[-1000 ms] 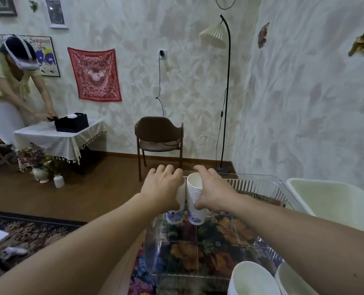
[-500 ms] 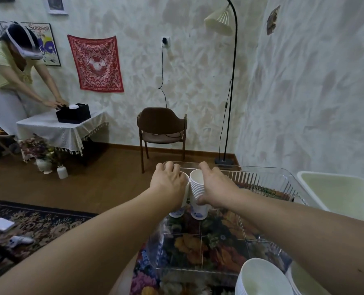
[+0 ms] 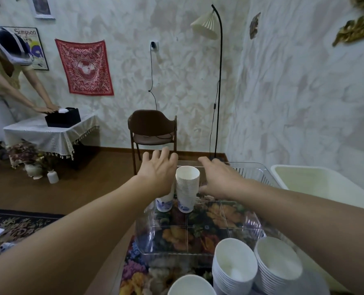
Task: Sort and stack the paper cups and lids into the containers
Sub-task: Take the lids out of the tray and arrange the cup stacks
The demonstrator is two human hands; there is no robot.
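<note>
Both hands had let go since 1.0 s ago: back then each was wrapped round a cup stack, and at this moment they were spread off the cups.

Head view, the only 1. Left hand [image 3: 158, 173] was wide, fingers splayed, palm just beside the top of the left cup stack [image 3: 164, 203], most of which it hid; whether skin touched paper I couldn't tell. Right hand [image 3: 219, 177] was wide too, fingers stretched toward the far wall of the clear container [image 3: 251, 167], holding nothing, just right of the right cup stack [image 3: 187, 188]. The 2 stacks stood upright, side by side, at the far left end of the container, blue print at the bases. At the near edge 3 stacks of wider white cups [image 3: 234, 265] waited outside it, w/ a white tub [image 3: 317, 182] to the right.

Step, as I judged it: release after setting 2 stacks down, done or nearly. No lids showed anywhere.

Next move prob. called for pulling both hands back w/o brushing the tall stacks, which looked tippy, then reaching for the near cups. Which container they belong in, I couldn't say.
</note>
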